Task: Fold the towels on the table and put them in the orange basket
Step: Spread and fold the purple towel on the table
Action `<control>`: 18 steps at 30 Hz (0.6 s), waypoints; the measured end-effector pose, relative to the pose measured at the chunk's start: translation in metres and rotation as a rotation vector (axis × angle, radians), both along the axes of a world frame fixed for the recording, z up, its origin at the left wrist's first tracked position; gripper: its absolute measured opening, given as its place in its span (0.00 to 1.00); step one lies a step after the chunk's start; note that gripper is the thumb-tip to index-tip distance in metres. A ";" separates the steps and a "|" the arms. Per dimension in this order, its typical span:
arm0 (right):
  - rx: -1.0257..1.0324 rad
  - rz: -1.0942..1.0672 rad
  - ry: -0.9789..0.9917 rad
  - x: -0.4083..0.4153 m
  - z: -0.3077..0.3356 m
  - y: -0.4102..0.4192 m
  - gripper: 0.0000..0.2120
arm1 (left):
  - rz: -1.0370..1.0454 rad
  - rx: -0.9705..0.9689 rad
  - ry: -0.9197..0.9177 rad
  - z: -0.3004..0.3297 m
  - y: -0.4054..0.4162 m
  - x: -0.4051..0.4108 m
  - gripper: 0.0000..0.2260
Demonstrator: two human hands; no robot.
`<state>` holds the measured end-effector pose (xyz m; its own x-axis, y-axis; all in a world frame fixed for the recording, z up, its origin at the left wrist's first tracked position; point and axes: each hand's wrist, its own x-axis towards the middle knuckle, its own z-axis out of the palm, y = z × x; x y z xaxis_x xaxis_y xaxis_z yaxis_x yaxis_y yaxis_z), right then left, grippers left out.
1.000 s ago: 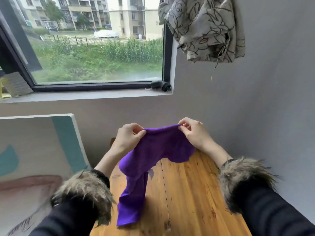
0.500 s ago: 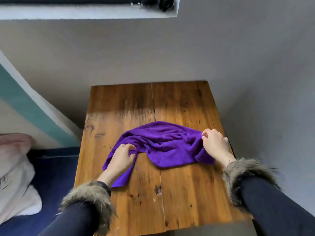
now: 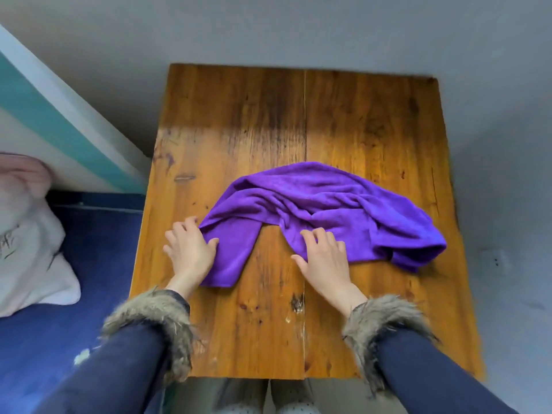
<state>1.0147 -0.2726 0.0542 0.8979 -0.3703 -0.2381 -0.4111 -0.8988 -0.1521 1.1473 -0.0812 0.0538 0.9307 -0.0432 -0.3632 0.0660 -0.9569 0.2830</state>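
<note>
- Wooden desk [image 3: 239, 130], two broad planks with a seam down the middle, seen from above; grey wall behind it.
- One purple towel [image 3: 328, 204] lies on the desk, crumpled and unfolded, spread across the middle from left of centre to near the right edge.
- Towel's left end runs toward the near edge as a flat strip; right end is bunched into a rolled lump close to the desk's right side.
- Left hand [image 3: 189, 252] rests on the desk at the towel's left edge, palm down. Its fingers [image 3: 179, 231] are loosely spread; thumb lies on the purple cloth. Whether the cloth edge is pinched under the palm, cannot tell.
- Right hand [image 3: 325, 258] lies palm down on the towel's lower middle edge. Its fingers [image 3: 316, 237] are slightly bent and spread, tips pressing into the cloth; thumb points left over bare wood.
- Both sleeves [image 3: 433, 369] dark blue with shaggy fur cuffs [image 3: 155, 318].
- No basket or other container shows in this view; the towel is in none, it sits straight on the wood.
- Left of the desk: a blue bed [image 3: 59, 294] surface with a white pillow [image 3: 30, 249] on it, and a white-and-teal board [image 3: 59, 115] leaning against the wall.
</note>
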 end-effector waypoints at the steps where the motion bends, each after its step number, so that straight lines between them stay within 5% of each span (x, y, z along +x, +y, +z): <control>1: -0.019 0.011 0.005 0.004 -0.004 0.003 0.23 | -0.004 -0.030 -0.019 -0.003 0.003 0.002 0.19; 5: -0.063 0.013 -0.007 0.013 -0.013 -0.001 0.15 | -0.174 -0.307 -0.013 -0.001 0.014 0.006 0.05; 9: 0.028 0.056 0.055 -0.002 -0.005 -0.014 0.11 | -0.391 -0.516 0.078 0.020 0.026 -0.015 0.06; 11: 0.058 0.044 0.156 -0.020 0.006 -0.020 0.06 | -0.558 -0.516 0.248 0.030 0.032 -0.034 0.09; 15: 0.022 0.025 0.477 -0.060 0.027 -0.029 0.11 | -0.742 -0.324 0.552 0.037 0.039 -0.060 0.07; 18: 0.026 -0.048 0.564 -0.068 0.035 -0.033 0.15 | -0.677 -0.336 0.451 0.031 0.043 -0.052 0.03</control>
<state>0.9470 -0.3053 0.0894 0.6114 -0.3949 -0.6857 -0.4750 -0.8762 0.0811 1.0950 -0.0387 0.0848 0.4377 -0.7046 -0.5585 -0.3120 -0.7016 0.6406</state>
